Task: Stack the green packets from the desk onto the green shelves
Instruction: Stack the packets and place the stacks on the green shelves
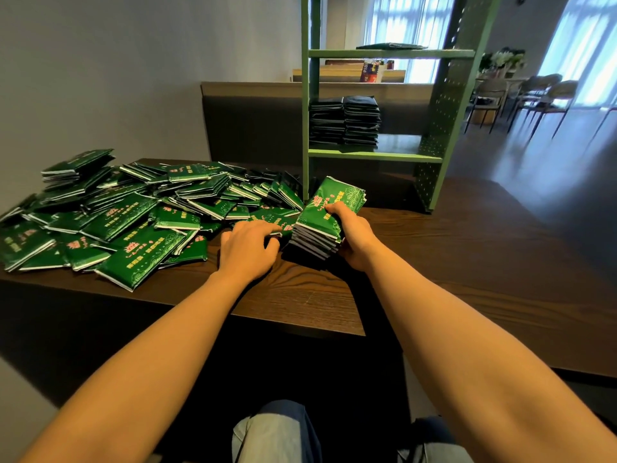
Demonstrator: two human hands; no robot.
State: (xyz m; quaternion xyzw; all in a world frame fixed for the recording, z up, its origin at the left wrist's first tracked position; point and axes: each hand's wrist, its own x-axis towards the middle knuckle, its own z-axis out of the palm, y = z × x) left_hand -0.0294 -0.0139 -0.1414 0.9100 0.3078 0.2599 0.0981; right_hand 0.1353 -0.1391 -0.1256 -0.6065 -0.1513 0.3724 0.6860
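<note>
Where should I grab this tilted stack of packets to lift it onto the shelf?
Squeeze the stack from its left and right sides. The right hand holds the right side, thumb on top; bring the left hand against the left. Loose, tilted layers could slide.

The dark wooden desk (450, 262) carries the green shelf unit (445, 105) at its far edge. Left of the unit a loose heap of green packets (133, 208) sprawls across the desktop, and a squared stack (317, 228) sits tilted by its foot. Inside it, two dark piles (344, 121) stand side by side on the lower shelf, with a few flat packets (390, 46) on the shelf above.
</note>
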